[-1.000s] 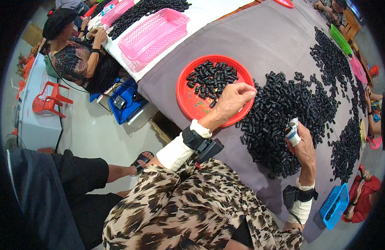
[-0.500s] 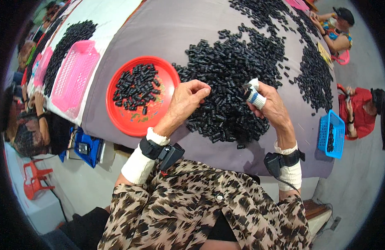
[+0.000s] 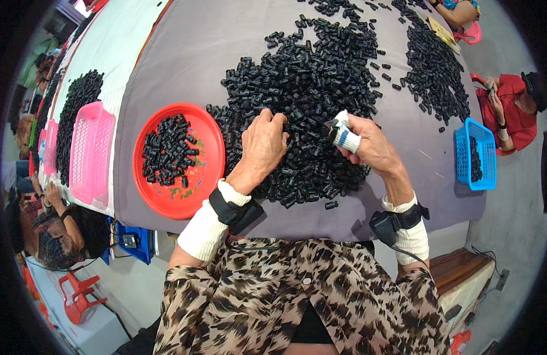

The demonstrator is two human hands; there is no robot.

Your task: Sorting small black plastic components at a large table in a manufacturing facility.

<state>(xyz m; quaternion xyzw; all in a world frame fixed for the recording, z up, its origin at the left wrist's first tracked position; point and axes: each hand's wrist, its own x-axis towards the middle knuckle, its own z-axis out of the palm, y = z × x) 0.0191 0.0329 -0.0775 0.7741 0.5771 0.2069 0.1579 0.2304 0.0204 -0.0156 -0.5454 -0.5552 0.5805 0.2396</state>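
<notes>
A large pile of small black cylindrical plastic pieces (image 3: 297, 89) is heaped in front of me. My left hand (image 3: 264, 142) is on the pile's near left side, back up, with fingers curled down among the pieces; its fingertips are hidden. My right hand (image 3: 368, 142) is closed above the pile's right side, around a small metal-tipped tool (image 3: 331, 123). White knit cloth with a blue stripe (image 3: 348, 139) wraps around where the tool is gripped. Left of my left hand stands a round red plastic tray (image 3: 211, 171) holding a heap of similar black pieces.
Grey cloth (image 3: 167, 77) covers the table. A blue basket (image 3: 489, 171) with some black pieces stands at the right edge, near a person in red (image 3: 513, 112). Pink baskets (image 3: 93, 151) and another black heap (image 3: 78, 100) are on the white table at left. A red stool (image 3: 81, 296) stands lower left.
My left hand has gone from a raised pinch down onto the pile, turning its back up. My right hand still grips the tool. The whole view has shifted somewhat.
</notes>
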